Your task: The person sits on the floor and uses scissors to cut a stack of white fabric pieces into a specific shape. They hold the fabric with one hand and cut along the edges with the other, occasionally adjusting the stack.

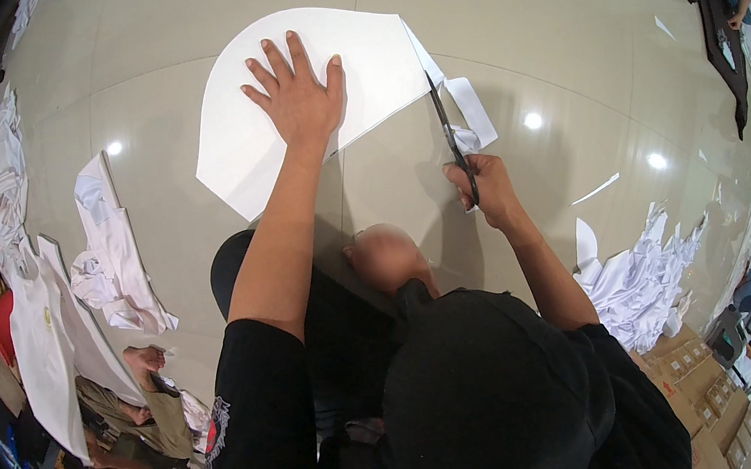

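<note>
A large white piece of fabric (372,57) with a curved far edge lies flat on the tiled floor. My left hand (298,103) presses on it, palm down with fingers spread. In my right hand (489,185) is a pair of black-handled scissors (450,127), its fingers wrapped round the handles. The blade tips meet the fabric's right edge. A narrow white strip (471,110) hangs off that edge beside the blades, folded and partly curled on the floor. Whether the strip is fully cut loose, I cannot tell.
A heap of white scraps (643,277) lies at the right, above cardboard boxes (698,382). White garments (111,257) lie at the left, near a seated person (126,415) with bare feet. Other people work at the far right beside dark cloth (719,52). A thin offcut (595,188) lies on the floor.
</note>
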Motion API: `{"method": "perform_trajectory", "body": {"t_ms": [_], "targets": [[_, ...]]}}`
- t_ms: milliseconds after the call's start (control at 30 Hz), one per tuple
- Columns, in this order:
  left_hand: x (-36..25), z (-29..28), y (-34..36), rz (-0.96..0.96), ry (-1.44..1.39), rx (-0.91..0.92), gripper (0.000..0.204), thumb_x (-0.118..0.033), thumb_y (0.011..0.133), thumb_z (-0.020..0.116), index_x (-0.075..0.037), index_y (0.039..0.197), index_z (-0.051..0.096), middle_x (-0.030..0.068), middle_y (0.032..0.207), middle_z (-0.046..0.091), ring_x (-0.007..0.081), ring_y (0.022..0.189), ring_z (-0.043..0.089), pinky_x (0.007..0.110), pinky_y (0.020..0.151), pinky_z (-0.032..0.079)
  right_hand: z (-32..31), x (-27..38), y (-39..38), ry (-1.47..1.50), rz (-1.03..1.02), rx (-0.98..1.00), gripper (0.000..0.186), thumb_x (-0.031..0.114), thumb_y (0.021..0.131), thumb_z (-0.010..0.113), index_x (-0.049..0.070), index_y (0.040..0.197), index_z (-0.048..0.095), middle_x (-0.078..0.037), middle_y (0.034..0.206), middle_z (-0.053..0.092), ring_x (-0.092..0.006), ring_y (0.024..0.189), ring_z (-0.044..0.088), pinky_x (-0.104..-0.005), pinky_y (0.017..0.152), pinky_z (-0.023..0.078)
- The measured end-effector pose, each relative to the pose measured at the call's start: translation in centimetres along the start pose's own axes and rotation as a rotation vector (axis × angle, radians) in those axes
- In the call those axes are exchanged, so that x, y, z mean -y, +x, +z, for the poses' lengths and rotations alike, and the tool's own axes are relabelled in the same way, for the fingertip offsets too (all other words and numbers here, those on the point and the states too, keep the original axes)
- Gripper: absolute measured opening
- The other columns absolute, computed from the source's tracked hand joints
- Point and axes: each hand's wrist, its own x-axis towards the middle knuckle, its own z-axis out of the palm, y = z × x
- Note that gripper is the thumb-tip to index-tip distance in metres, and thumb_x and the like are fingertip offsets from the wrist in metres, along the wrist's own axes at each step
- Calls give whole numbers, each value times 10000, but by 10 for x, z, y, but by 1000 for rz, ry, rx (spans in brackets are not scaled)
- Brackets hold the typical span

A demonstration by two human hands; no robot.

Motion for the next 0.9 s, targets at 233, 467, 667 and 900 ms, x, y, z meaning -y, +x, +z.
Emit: {"method": "perform_trajectory", "body": {"t_ms": [233, 467, 667, 900], "targets": [[1, 1, 0, 0, -3, -8, 896, -683, 1090, 417, -126, 1775, 265, 279, 1829, 156, 572, 1673, 33, 753, 1308, 2, 0, 11, 13, -15, -22, 20, 344, 323, 919, 873, 29, 853, 707, 7, 632, 610, -86, 481, 546, -268, 453, 401], [2, 2, 0, 14, -13, -24, 899, -680, 1085, 435, -121, 1771, 272, 288, 1824, 165, 584, 1666, 42, 767, 1298, 2, 5, 19, 23, 17, -31, 30, 320, 300, 917, 869, 31, 856, 706, 8, 633, 608, -82, 487, 546, -269, 453, 402], [4, 7, 0, 33, 18, -90, 887, -685, 1081, 456, -125, 1757, 324, 299, 1804, 227, 604, 1647, 128, 785, 1279, 82, 2, 14, 25, 21, -23, 26, 299, 275, 917, 863, 33, 844, 703, 4, 637, 614, -82, 484, 550, -264, 444, 407], [4, 8, 0, 30, 14, -91, 888, -687, 1079, 458, -127, 1755, 329, 299, 1803, 230, 601, 1648, 131, 786, 1279, 80, 4, 17, 19, 8, -33, 23, 303, 277, 916, 866, 41, 826, 698, 8, 627, 606, -78, 480, 550, -262, 440, 413]]}}
